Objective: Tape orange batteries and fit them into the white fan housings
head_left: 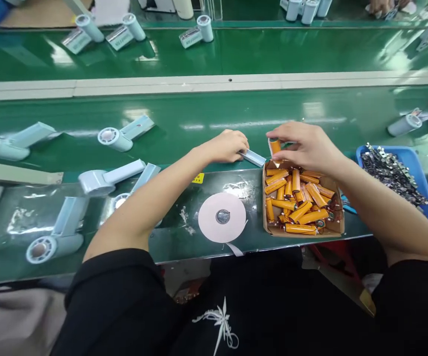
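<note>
My left hand (228, 145) is closed around a pale blue flat part (254, 157) that sticks out toward the right on the green belt. My right hand (305, 146) pinches an upright orange cylindrical battery (274, 146) just above the far left corner of a cardboard box (303, 231). The box holds several more orange batteries (298, 200) with thin wires. The two hands are close together, a short gap between them.
A white tape roll (221, 217) lies left of the box. Several pale blue fan housings (119, 136) lie on the belt and bench to the left. A blue bin (417, 173) of small metal parts sits at the right. More housings (198, 30) lie on the far belt.
</note>
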Available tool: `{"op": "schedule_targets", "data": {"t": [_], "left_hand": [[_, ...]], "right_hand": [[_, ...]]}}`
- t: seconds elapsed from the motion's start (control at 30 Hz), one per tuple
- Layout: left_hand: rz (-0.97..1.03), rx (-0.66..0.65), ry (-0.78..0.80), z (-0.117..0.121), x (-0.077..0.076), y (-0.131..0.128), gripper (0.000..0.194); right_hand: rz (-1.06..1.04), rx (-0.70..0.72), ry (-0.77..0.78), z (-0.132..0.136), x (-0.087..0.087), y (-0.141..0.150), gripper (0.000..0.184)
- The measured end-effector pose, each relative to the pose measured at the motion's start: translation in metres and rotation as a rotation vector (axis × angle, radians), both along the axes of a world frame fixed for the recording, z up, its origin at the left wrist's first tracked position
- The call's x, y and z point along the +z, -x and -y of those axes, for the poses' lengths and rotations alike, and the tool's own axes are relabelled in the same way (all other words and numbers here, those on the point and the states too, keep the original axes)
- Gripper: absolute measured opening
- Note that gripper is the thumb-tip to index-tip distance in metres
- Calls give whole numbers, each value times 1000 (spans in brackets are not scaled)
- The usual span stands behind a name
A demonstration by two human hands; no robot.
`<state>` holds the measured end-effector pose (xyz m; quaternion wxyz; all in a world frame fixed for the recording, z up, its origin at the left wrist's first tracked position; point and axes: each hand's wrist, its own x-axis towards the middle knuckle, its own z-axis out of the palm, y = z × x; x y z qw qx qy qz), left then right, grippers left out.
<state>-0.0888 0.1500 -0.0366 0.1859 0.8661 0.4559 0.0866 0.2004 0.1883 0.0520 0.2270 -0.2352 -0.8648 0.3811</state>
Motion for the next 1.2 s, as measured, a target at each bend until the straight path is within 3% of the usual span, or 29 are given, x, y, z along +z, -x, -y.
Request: {"op": "schedule_targets", "data": {"t": [0.13, 0.33, 0.5, 0.67, 0.93, 1.2], "left_hand": [[212, 20, 109, -6, 4, 0, 17], [30, 337, -76, -6, -1, -23, 33], [-56, 248, -187, -16, -2, -31, 31], [-64, 275, -209, -25, -1, -34, 30], [-81, 313, -164, -26, 3, -46, 37], [-45, 359, -136, -33, 0, -53, 40]], "right_hand": [[-7, -27, -44, -9, -23, 23, 28], [-33, -92, -8, -14, -38, 33, 34], [-49, -122, 70, -35, -52, 31, 56], [-11, -135, 60, -47, -58, 18, 45], [180, -68, -34, -43, -43, 7, 36], [393, 26, -215, -47, -58, 8, 39]]}}
